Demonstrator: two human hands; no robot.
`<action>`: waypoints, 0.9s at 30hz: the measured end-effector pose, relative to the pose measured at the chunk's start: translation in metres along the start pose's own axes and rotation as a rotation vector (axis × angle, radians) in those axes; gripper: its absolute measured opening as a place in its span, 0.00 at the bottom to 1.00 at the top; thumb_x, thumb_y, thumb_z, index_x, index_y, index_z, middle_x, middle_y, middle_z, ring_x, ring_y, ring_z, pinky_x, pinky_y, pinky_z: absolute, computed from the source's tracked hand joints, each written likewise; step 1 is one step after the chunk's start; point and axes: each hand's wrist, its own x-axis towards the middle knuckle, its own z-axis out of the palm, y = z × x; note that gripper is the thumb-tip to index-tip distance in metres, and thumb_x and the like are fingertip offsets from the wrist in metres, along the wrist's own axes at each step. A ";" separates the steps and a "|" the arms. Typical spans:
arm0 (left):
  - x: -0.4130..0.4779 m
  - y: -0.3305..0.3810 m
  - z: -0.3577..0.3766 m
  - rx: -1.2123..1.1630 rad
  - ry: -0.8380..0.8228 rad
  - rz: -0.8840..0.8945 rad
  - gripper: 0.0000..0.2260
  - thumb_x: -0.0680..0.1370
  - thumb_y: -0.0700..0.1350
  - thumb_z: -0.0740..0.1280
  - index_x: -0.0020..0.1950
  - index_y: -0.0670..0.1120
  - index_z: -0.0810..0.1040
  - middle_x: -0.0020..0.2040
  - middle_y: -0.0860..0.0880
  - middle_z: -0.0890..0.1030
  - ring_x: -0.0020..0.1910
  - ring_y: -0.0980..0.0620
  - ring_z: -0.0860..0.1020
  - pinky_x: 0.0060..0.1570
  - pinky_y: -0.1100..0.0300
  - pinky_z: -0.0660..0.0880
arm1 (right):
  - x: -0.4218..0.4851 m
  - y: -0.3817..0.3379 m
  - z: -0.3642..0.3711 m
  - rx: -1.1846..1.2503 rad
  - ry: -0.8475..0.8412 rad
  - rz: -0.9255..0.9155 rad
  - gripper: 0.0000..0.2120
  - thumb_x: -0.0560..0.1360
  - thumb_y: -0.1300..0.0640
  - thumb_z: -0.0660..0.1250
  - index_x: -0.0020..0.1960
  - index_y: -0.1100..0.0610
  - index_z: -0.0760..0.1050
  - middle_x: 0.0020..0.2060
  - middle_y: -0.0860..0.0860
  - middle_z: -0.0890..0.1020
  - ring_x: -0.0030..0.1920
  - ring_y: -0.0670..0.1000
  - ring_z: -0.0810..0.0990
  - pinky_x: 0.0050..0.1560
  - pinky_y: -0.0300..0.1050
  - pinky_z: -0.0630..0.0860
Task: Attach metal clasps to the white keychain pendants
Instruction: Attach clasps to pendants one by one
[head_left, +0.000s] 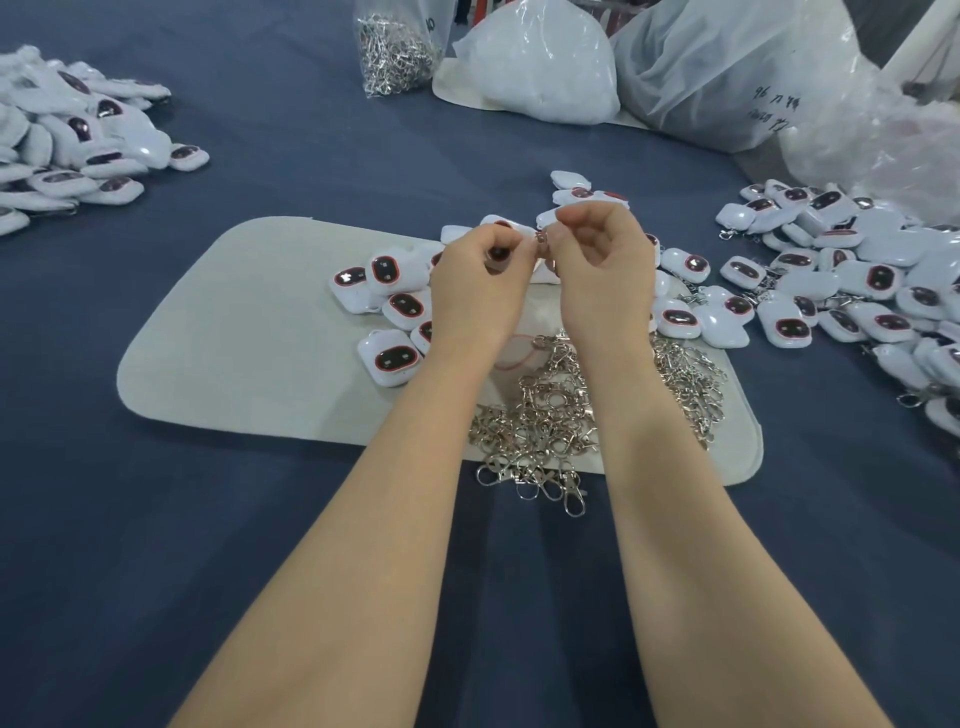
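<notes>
A dark blue cloth-covered table (260, 130) fills the view. At 1 o'clock, large translucent plastic bags (727, 78) slump along its far edge, one with handwriting on it. At 12 o'clock sit a rounded, white-filled plastic bag (540, 67) and a small clear bag of silver clasps (395, 52). A beige felt mat with rounded corners (234, 338) lies at the table's centre.

At 10 o'clock, well apart from the mat, is a pile of white rounded plastic pendants with dark, red-rimmed oval windows (78, 145). At 3 o'clock there is a wider spread of the same pendants (857, 291), several with metal clips showing at their edges. A smaller cluster of pendants (389, 291) sits on the mat's far part, around and behind the hands. A loose heap of silver swivel clasps (545, 415) covers the mat's near right part, and a few spill over its 6 o'clock edge onto the cloth.

Two bare forearms reach in from 6 o'clock. The left hand (472, 280), fingers curled, pinches one white pendant (498, 266), mostly hidden behind the fingers. The right hand (602, 270) pinches a single metal clasp (543, 241) between thumb and forefinger, just beside the left fingertips. Whether clasp and pendant are already linked cannot be told.
</notes>
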 end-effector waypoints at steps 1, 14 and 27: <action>0.000 0.000 0.000 0.000 0.003 -0.010 0.06 0.77 0.41 0.66 0.41 0.45 0.79 0.32 0.58 0.75 0.32 0.64 0.73 0.40 0.67 0.69 | 0.000 0.000 0.000 -0.003 -0.007 -0.003 0.08 0.75 0.66 0.65 0.45 0.54 0.73 0.44 0.53 0.81 0.46 0.53 0.81 0.53 0.50 0.78; 0.002 -0.001 0.001 0.068 0.064 -0.007 0.05 0.79 0.41 0.64 0.45 0.45 0.78 0.38 0.55 0.76 0.37 0.58 0.73 0.39 0.70 0.69 | -0.008 0.004 0.004 -0.306 -0.131 -0.136 0.07 0.75 0.65 0.63 0.48 0.54 0.73 0.39 0.42 0.77 0.38 0.39 0.75 0.43 0.31 0.72; 0.002 0.002 0.000 0.031 0.053 0.011 0.06 0.80 0.41 0.63 0.46 0.43 0.78 0.38 0.54 0.76 0.36 0.57 0.73 0.41 0.66 0.70 | -0.007 0.000 0.004 -0.188 -0.097 -0.077 0.07 0.75 0.65 0.65 0.43 0.55 0.71 0.36 0.42 0.76 0.36 0.40 0.75 0.41 0.29 0.72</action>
